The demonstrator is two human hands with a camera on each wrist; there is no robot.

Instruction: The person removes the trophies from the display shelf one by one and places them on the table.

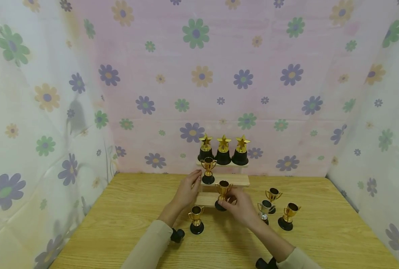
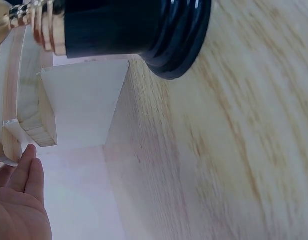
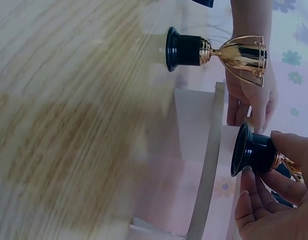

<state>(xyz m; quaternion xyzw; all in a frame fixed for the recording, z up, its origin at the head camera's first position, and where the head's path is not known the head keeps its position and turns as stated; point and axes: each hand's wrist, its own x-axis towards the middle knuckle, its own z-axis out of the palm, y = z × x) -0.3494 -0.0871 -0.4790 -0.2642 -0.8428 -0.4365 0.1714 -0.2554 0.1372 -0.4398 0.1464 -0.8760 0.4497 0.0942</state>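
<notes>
My right hand (image 1: 242, 206) pinches a gold trophy cup (image 1: 223, 189) by its black base, upright, close in front of the tiered wooden shelf (image 1: 234, 180). In the right wrist view, thumb and fingers press the sides of the held cup's base (image 3: 260, 153). My left hand (image 1: 186, 191) is at the shelf's left end, its fingers extended. The left wrist view has its fingertips right at the end of a shelf board (image 2: 37, 112). Just beside those fingers, a gold trophy cup (image 1: 208, 171) stands at the left of the middle step.
Three star trophies (image 1: 223, 150) line the top step. Another gold cup (image 1: 196, 220) stands on the table near my left forearm. To the right are a silver cup (image 1: 265, 210) and two gold cups (image 1: 290, 213). A flowered cloth (image 1: 199, 93) hangs behind the table.
</notes>
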